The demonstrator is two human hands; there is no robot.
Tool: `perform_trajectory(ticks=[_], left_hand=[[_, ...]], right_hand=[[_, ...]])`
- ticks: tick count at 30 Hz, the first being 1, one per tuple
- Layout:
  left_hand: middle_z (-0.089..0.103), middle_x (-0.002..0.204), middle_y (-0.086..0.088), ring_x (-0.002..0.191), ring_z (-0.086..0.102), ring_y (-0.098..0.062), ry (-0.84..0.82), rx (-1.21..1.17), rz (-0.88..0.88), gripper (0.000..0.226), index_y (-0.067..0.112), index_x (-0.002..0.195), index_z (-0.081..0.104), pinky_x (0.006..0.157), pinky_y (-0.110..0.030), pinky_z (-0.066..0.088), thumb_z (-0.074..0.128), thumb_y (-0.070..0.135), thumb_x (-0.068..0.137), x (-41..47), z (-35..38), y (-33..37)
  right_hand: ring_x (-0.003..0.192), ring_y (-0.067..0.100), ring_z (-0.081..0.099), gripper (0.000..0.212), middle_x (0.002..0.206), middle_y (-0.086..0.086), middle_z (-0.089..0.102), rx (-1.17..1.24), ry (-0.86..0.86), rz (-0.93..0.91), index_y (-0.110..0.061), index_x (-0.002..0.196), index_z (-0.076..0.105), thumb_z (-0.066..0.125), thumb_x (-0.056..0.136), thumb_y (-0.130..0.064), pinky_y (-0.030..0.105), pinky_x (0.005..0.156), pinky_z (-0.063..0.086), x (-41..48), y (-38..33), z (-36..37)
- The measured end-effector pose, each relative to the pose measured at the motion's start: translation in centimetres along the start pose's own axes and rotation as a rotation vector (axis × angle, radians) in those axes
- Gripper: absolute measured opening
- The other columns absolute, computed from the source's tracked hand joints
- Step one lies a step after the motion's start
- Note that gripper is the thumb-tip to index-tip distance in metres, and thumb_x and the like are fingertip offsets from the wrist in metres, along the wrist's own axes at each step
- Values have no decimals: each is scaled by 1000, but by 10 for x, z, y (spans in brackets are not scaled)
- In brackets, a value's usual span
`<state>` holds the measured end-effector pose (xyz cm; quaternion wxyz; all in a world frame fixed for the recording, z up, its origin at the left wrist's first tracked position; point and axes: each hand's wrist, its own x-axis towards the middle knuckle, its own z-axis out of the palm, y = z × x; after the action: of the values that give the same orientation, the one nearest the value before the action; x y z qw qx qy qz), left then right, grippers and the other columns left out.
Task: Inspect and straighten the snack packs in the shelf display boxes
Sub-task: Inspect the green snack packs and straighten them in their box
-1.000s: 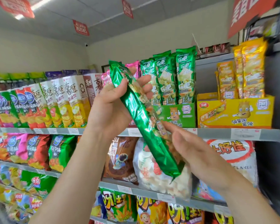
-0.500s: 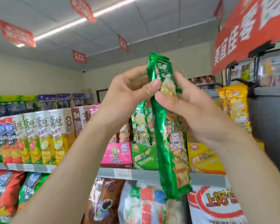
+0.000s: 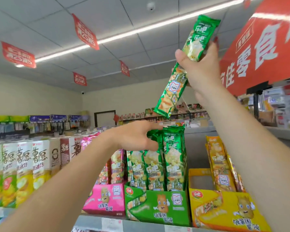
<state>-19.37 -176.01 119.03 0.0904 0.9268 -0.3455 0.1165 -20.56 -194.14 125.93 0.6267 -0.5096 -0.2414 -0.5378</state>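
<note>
Shelf [image 3: 90, 221] — right hand [image 3: 202, 71] grips green pack [image 3: 170, 94]; left hand [image 3: 136, 138] touches boxed packs [image 3: 172, 158].

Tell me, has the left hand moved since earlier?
Yes. The left hand left the long green foil snack pack and dropped to the upright packs in the green cardboard display box.

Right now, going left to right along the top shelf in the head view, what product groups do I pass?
Tall white-and-yellow chip cartons → pink display box → green display box → yellow display box.
</note>
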Motion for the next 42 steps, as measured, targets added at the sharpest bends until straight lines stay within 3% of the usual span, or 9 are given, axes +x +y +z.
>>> perform_trajectory(ticks=[5, 11, 16, 21, 27, 33, 36, 39, 42], left_hand=[[58, 136, -8, 119, 57, -22, 66, 48, 34, 58, 31, 145, 42, 101, -33, 43, 62, 32, 90, -5, 7, -9], [45, 146, 14, 128, 34, 6, 95, 8, 127, 50, 36, 141, 46, 89, -2, 25, 62, 30, 93, -14, 5, -20], [40, 150, 10, 137, 35, -6, 113, -13, 115, 55, 32, 144, 44, 109, -22, 25, 64, 32, 93, -12, 9, -26], [56, 138, 7, 125, 51, -9, 208, -97, 101, 59, 26, 137, 55, 109, -31, 36, 76, 28, 83, -7, 11, -25], [48, 121, 12, 116, 44, -7, 246, -79, 120, 56, 32, 133, 56, 103, -27, 31, 76, 35, 81, -5, 14, -25], [45, 137, 10, 127, 39, -3, 296, -194, 95, 75, 28, 139, 40, 100, -21, 31, 81, 31, 76, -7, 17, -24], [30, 153, 16, 126, 26, 9, 108, -130, 104, 80, 32, 152, 24, 103, -16, 20, 71, 33, 86, -8, 12, -20], [35, 155, 5, 135, 36, -10, 13, 3, 63, 71, 27, 152, 27, 105, -23, 30, 62, 39, 91, -5, 7, -14], [35, 155, 2, 137, 37, -16, -14, 26, 32, 71, 25, 151, 29, 107, -26, 31, 56, 50, 91, -3, 7, -13]], right_hand=[[87, 12, 65, 47, 101, -2, 62, -167, -78, 6, -20, 111, 37, 74, 83, -16, 35, 83, 56, -4, 28, 19], [91, 13, 64, 38, 100, -9, 59, -312, -282, 188, -24, 110, 42, 70, 85, -29, 40, 83, 54, -16, 55, 17], [83, 17, 58, 32, 92, 1, 62, -458, -401, 274, -8, 105, 62, 64, 88, -35, 32, 70, 41, -21, 55, 9], [58, 3, 53, 46, 78, -8, 59, -668, -637, 270, -36, 114, 45, 75, 79, -31, 27, 55, 37, -26, 50, -3], [59, 11, 56, 23, 70, 1, 67, -825, -790, 207, -12, 87, 77, 68, 88, -33, 25, 59, 40, -33, 46, -4], [54, 19, 30, 41, 47, -2, 30, -1034, -1021, 269, -8, 58, 50, 65, 88, -32, 34, 67, 36, -35, 40, -4], [64, 17, 44, 38, 59, 4, 53, -1047, -1098, 287, -12, 59, 57, 58, 90, -32, 38, 68, 36, -31, 31, -5], [97, 9, 63, 33, 99, -5, 73, -999, -1126, 283, -21, 97, 76, 54, 96, -45, 34, 96, 45, -29, 28, -6], [123, 8, 52, 80, 133, -13, 59, -1065, -1287, 230, -32, 128, 62, 42, 68, -82, 34, 110, 36, -33, 20, -6]])
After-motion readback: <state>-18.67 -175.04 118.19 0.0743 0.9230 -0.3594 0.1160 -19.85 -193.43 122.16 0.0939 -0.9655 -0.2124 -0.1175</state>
